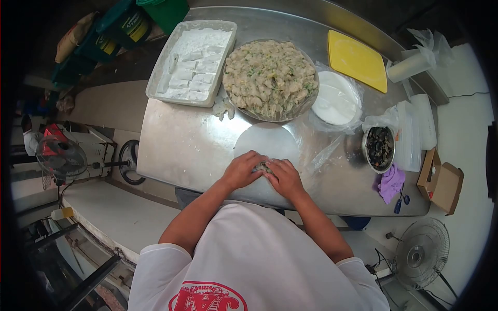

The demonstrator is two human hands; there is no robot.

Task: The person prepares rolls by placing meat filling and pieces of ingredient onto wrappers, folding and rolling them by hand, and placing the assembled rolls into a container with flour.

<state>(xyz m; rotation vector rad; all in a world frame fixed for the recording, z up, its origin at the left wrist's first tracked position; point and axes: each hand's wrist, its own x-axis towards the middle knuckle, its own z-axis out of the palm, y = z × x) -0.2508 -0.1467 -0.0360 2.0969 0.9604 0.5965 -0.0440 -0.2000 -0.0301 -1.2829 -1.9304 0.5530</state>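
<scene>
- The small grey-green bundle [263, 167] sits between the two hands, close to the middle of the counter's [181, 140] near edge.
- The fingers of the left hand [243, 169] are curled over its left end, and those of the right hand [284, 178] over its right end; both hands appear to be grasping it, though how firmly I cannot tell.
- A pale round sheet [268, 139] lies flat just beyond the fingers, towards the far edge; the hands hide whether it joins the bundle.
- Good shaping here probably calls for equal, light pressure from both sides, as a hard pinch could squeeze the soft contents out at the ends or split a thin skin.
- Level fingertips should help give the bundle an even thickness; the sheet is best left flat and unwrinkled.
- The big bowl of chopped mix [272, 78] stands near the far edge, and the tray [151, 93] with white-dusted rolls [181, 75] at the far left corner. Those rolls look like a fair guide for length and girth.
- The stack of white rounds [336, 98] lies in plastic just right of the big bowl; peeling from it would likely need dry fingers.
</scene>
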